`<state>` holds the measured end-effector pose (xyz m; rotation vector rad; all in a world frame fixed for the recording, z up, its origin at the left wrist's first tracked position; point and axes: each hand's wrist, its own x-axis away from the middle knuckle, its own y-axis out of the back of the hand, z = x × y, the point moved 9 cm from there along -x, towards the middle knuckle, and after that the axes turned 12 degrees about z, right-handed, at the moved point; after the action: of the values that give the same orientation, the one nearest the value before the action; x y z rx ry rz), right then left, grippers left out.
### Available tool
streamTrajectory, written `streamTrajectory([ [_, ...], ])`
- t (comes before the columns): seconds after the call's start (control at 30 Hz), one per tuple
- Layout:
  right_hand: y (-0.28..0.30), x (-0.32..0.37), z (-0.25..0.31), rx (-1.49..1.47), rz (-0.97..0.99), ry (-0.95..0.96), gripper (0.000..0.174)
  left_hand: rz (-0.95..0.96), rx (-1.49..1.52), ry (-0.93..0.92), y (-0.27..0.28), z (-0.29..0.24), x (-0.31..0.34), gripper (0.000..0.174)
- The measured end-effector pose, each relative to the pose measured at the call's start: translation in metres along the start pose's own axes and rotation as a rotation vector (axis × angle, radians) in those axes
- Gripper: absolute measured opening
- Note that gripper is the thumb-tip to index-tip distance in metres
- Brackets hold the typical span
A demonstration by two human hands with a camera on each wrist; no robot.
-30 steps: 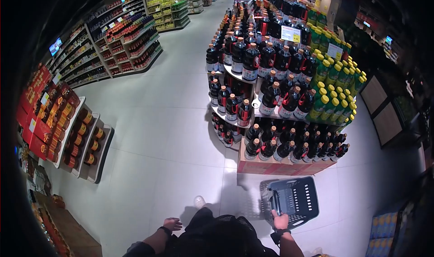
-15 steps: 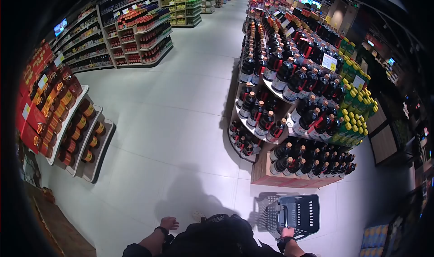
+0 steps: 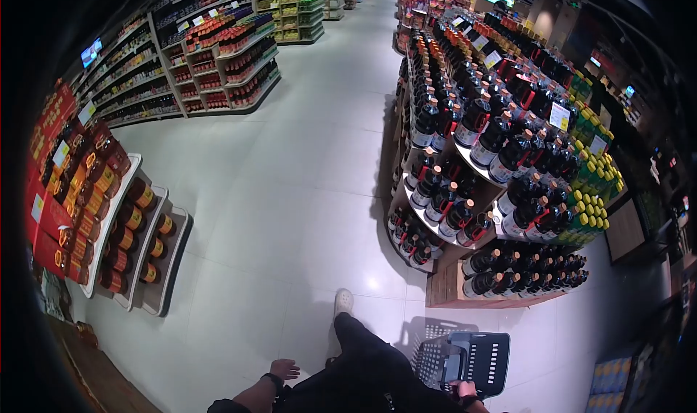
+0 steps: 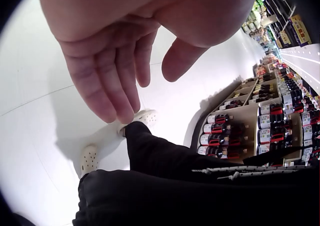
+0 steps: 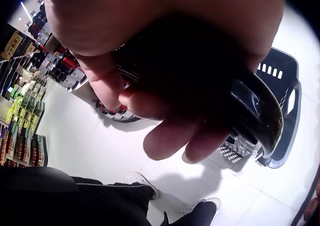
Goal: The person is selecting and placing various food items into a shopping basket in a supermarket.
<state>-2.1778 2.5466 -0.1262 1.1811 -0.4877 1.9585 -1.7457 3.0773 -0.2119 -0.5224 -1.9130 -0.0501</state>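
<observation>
Grips with the right hand [image 3: 464, 389] the black, glossy, curved handle [image 5: 257, 113] of the dark grey, slotted plastic shopping basket [image 3: 481, 362], with fingers curled round, likely to secure the load one-handed. Cannot confirm thumb closure in the right-wrist view, with the palm in deep shadow. Locate the basket just ahead of the right hand, presumably to stay beside the stride. Holds the left hand [image 3: 285, 369] well apart, relaxed and gripping nothing, apparently free for balance. Beyond the basket, note the low brown box [image 3: 443, 288] with upright dark, orange-capped bottles [image 3: 508, 277], probably grouped for easy picking. Left-forward of the left hand, note the white-rimmed tiered stand [image 3: 164, 282] of brown jars [image 3: 131, 217].
</observation>
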Motion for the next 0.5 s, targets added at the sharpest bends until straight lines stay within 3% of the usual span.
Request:
streamTrajectory([
  [0.1, -0.052, 0.011, 0.041, 0.152, 0.023, -0.030, 0.020, 0.016, -0.044, -0.025, -0.003, -0.057, -0.011, 0.030],
  [0.13, -0.033, -0.051, 0.011, 0.260, 0.055, 0.040, 0.024, 0.010, -0.055, -0.043, -0.001, -0.080, -0.013, 0.027],
  [0.23, -0.036, -0.135, 0.001, 1.252, 0.026, 0.190, 0.038, 0.012, -0.018, -0.034, 0.018, -0.134, -0.027, 0.027],
  [0.33, -0.065, -0.132, 0.037, 1.180, -0.069, 0.228, 0.033, 0.082, -0.330, -0.061, 0.040, -0.189, -0.055, 0.027],
  [0.43, -0.087, -0.141, 0.059, 1.070, -0.146, 0.294, 0.031, -0.013, -0.125, 0.098, 0.054, -0.249, -0.070, 0.028],
  [0.5, -0.099, -0.160, 0.052, 1.058, -0.181, 0.367, 0.030, -0.058, -0.187, 0.032, 0.048, -0.313, -0.081, 0.028],
])
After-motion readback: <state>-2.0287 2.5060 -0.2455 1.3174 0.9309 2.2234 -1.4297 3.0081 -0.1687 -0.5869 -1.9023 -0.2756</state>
